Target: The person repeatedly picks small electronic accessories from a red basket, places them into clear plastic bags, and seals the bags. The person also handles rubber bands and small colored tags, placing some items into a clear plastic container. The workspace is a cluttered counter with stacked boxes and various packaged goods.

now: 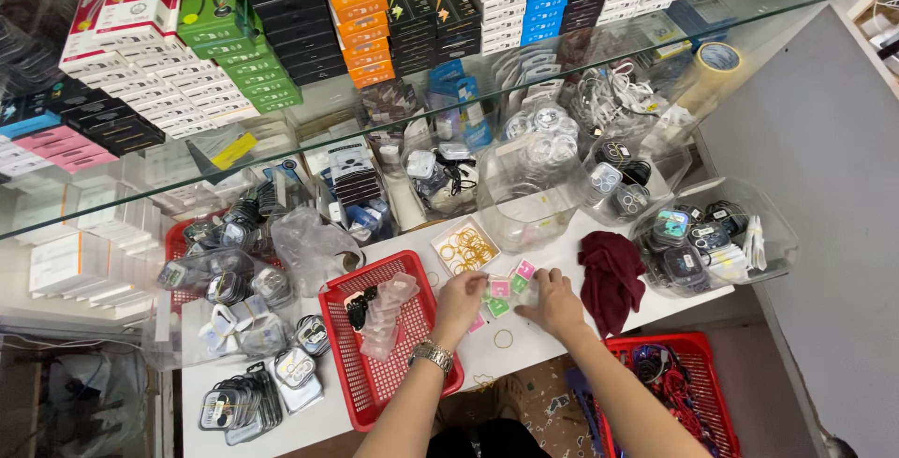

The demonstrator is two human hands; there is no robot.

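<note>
My left hand [459, 306], with a metal watch [431, 356] on its wrist, rests fingers down on the white table [534, 341] beside a red plastic basket [375, 378]. My right hand [554, 303] lies just to its right. Both hands press on a cluster of small clear packets with pink and green cards [506, 288] spread flat between them. A loose rubber band [504, 338] lies on the table just in front of the hands.
A small tray of rubber bands [465, 248], a dark red cloth [611, 275] and clear tubs of small accessories [716, 233] stand behind and right. Packets pile at the left [243, 327]. A glass shelf [421, 93] carries stacked boxes. Another red basket [670, 378] sits lower right.
</note>
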